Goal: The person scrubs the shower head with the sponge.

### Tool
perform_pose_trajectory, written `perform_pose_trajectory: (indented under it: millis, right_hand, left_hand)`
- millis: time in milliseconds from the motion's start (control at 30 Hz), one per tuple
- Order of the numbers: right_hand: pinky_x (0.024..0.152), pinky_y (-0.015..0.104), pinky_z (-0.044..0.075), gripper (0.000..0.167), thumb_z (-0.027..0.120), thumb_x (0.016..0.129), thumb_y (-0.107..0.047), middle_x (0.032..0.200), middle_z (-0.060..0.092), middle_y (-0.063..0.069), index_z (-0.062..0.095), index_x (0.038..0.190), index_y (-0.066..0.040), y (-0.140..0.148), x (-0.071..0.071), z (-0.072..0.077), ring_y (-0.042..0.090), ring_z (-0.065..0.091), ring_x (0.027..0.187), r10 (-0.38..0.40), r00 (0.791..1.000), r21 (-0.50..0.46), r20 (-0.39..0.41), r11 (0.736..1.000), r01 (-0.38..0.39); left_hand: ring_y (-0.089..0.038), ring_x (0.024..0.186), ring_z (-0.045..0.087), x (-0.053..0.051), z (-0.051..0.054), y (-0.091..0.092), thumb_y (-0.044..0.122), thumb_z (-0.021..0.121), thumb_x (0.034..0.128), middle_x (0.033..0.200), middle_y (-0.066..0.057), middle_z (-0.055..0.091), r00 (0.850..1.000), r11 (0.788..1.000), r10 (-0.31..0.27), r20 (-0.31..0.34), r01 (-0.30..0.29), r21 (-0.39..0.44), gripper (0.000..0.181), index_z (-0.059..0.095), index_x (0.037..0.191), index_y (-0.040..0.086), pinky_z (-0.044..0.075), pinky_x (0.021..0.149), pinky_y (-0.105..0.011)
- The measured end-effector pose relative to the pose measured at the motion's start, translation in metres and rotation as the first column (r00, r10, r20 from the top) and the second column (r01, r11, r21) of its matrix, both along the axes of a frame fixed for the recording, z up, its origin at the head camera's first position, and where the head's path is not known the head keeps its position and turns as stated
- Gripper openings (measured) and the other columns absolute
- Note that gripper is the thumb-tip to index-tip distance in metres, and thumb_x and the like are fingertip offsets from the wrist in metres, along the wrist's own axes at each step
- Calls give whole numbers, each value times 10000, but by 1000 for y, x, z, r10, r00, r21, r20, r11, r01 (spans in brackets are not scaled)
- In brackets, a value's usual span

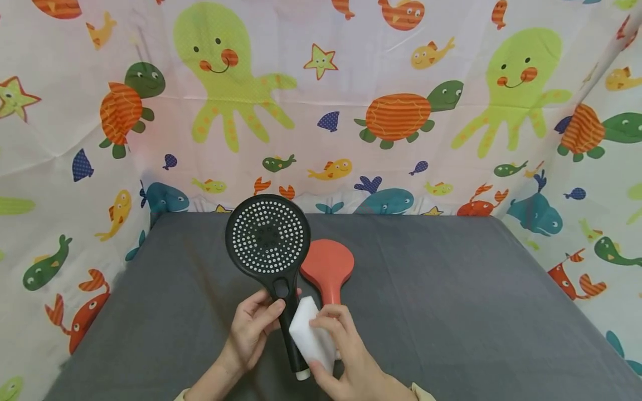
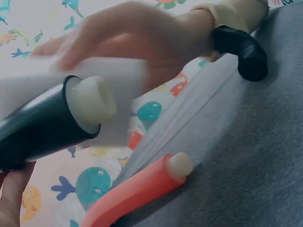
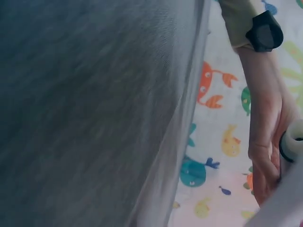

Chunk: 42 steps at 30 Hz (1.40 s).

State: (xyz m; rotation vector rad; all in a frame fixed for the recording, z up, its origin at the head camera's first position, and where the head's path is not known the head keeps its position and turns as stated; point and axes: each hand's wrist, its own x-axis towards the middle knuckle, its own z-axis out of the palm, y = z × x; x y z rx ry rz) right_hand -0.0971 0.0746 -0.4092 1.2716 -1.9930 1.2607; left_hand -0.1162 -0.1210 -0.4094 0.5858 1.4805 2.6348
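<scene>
A black shower head [image 1: 268, 236] is held up in the head view, its round face of pale nozzles turned toward me. My left hand [image 1: 251, 328] grips its handle just below the button, thumb in front. With thumb and fingers, my right hand [image 1: 351, 348] pinches a white sponge [image 1: 308, 331] against the right side of that handle. Seen from the left wrist, the handle's pale threaded end [image 2: 97, 101] overlaps the sponge, and the right hand is blurred. Behind them lies a red shower head [image 1: 328, 262], its lower handle partly hidden by the right hand and sponge.
Grey cloth [image 1: 426, 301] covers the table. A white curtain [image 1: 331, 33] printed with sea animals hangs along the back and both sides. The red shower head's pale threaded end [image 2: 180, 165] shows in the left wrist view.
</scene>
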Motion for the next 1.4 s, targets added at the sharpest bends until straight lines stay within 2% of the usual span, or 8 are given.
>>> perform_pose_trajectory:
  millis: [233,367,600,733,967,1133,1200,1400]
  right_hand:
    - [871,286,460,474,584,793,147,1144,332,220,337,1198,133,-18,-7,38,201,395,1063,-89,980,-296,177,945,140]
    - [898,316,453,513,576,796,164,1194,320,219,315,1235,111,-17,-18,36,231,421,1086,-56,979,-368,194,921,126]
    - [790,362,514,511,657,828,-21,1197,393,106,400,1269,-40,-3,-5,4,224,435,1068,-49,958,-112,282,990,83]
    - [736,356,515,473,663,840,-114,1169,398,63,418,1244,-92,6,9,-8,193,444,1017,-57,946,23,318,998,52]
    - [793,331,516,526,687,796,-16,1171,395,124,402,1238,-4,-1,3,-5,212,431,1049,-62,966,-95,252,992,88]
    - [895,302,470,520,638,791,101,1178,345,214,338,1216,124,-11,-15,17,235,402,1098,-46,983,-333,179,937,105]
    - [902,297,459,489,619,833,59,1180,330,231,322,1212,144,-12,-21,27,245,394,1090,-54,988,-383,146,917,107]
    - [883,289,454,483,621,891,-138,1160,343,241,385,1230,113,-12,-26,28,253,389,1068,-131,989,-304,71,942,146]
  left_hand:
    - [-115,940,580,6,-5,7,-68,457,927,1070,-47,615,994,992,-105,-39,102,-70,309,597,1170,60,522,746,-275]
    - [-97,917,574,6,-6,7,-70,458,925,1054,-32,616,991,990,-125,-48,121,-71,307,606,1155,68,518,735,-263]
    - [-104,911,563,4,-3,3,-59,467,927,1062,-37,612,997,994,-48,-55,42,-101,295,604,1155,70,511,726,-253]
    - [-118,924,574,3,0,1,-76,479,915,1057,-54,616,996,993,18,-86,-28,-114,286,601,1146,41,522,754,-281]
    - [-153,986,570,2,-4,7,-119,535,868,1078,-91,604,984,991,64,-164,-82,-106,294,553,1154,-53,500,821,-271]
    - [-167,1028,572,3,-9,12,-149,531,855,1098,-99,603,966,992,36,-258,-66,-111,334,483,1184,-116,489,851,-276]
    - [-172,1034,576,4,-8,13,-142,532,858,1108,-96,604,971,993,21,-237,-48,-109,354,464,1204,-107,486,858,-276]
    - [-197,1036,582,5,-8,12,-154,476,878,1139,-121,590,980,997,-45,-192,33,-66,387,408,1256,-105,490,859,-292]
